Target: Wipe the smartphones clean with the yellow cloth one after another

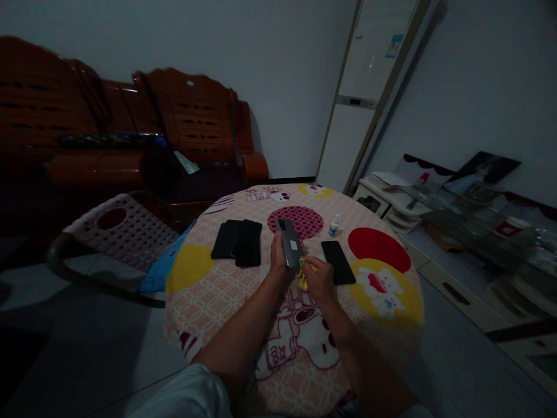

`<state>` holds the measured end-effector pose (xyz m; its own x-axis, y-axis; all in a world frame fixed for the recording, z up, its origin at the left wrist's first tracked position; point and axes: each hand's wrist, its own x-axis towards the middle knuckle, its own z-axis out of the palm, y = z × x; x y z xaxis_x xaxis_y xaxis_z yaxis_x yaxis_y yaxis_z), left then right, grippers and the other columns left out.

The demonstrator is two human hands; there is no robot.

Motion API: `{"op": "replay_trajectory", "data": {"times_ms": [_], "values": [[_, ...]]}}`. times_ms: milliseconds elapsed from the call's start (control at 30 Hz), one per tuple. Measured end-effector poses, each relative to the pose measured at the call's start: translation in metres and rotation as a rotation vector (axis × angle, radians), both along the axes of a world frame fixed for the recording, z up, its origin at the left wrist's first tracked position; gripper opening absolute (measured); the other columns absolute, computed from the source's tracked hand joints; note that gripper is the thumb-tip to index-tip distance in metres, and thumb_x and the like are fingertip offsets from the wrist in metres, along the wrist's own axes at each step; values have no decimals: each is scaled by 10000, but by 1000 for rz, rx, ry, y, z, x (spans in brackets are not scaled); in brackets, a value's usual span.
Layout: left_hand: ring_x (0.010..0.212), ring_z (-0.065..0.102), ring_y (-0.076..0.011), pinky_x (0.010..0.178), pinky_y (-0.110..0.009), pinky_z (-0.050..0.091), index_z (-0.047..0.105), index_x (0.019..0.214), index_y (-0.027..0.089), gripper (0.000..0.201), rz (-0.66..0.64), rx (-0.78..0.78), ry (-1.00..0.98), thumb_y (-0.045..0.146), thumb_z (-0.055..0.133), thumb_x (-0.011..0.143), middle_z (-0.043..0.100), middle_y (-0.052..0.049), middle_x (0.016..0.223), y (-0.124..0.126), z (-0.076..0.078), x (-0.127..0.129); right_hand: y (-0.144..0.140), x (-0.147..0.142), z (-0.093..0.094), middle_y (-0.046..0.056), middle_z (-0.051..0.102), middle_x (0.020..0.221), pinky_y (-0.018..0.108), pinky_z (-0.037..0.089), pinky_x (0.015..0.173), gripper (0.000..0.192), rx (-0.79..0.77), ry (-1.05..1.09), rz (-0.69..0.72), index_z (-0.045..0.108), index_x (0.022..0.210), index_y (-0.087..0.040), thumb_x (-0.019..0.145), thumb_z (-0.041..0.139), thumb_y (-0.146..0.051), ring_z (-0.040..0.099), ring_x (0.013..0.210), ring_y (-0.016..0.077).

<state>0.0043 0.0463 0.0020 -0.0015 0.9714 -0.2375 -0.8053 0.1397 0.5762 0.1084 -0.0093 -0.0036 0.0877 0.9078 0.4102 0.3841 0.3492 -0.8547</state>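
Note:
My left hand [279, 256] is wrapped round a grey smartphone [290, 242], tilted above the table with its camera side facing up. A pale label sits on the phone's back. Close to the phone's lower right edge, my right hand [319, 275] pinches a yellow cloth [303, 281] that hangs down from the fingers. Just right of that hand, a black phone [338, 262] lies flat on the table. Beyond it a small white bottle [334, 226] with a blue label stands upright. Several dark phones or flat cases [248, 244] lie overlapping at the left.
A patterned cloth covers the round table [235, 302]. A woven chair [117, 229] stands at its left, with wooden seats [195, 116] behind. A tall white air conditioner [361, 93] stands at the back, and a cluttered cabinet [439, 273] runs along the right wall.

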Motion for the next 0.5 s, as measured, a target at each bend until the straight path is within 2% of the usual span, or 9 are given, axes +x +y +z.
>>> {"op": "replay_trajectory", "data": {"times_ms": [100,200,400,500], "values": [[650,655,-191,593,-268,490,562,990,150,405,113,61,73,512,524,811,657,-63,722,-3,2,3,-4,-5,1,39,749,834,280,539,693,209,41,2,65,751,850,-215,759,564,-218,690,755,197],[703,662,-203,616,-278,496,547,1013,180,343,130,119,113,452,562,804,663,-47,745,-5,4,5,-4,-8,0,41,749,851,280,540,696,208,51,21,108,752,854,-219,755,569,-210,692,757,195],[612,638,-181,569,-261,471,536,1038,176,382,138,153,127,457,579,783,645,-31,698,-6,4,8,7,5,-3,40,745,787,273,533,647,229,-40,26,-19,755,829,-183,740,547,-211,691,719,208],[606,633,-180,549,-254,462,533,1015,186,367,122,173,141,468,574,784,646,-25,694,-7,3,10,6,4,0,47,745,794,278,534,644,235,-66,36,-29,755,839,-171,746,547,-228,693,724,214]]}}
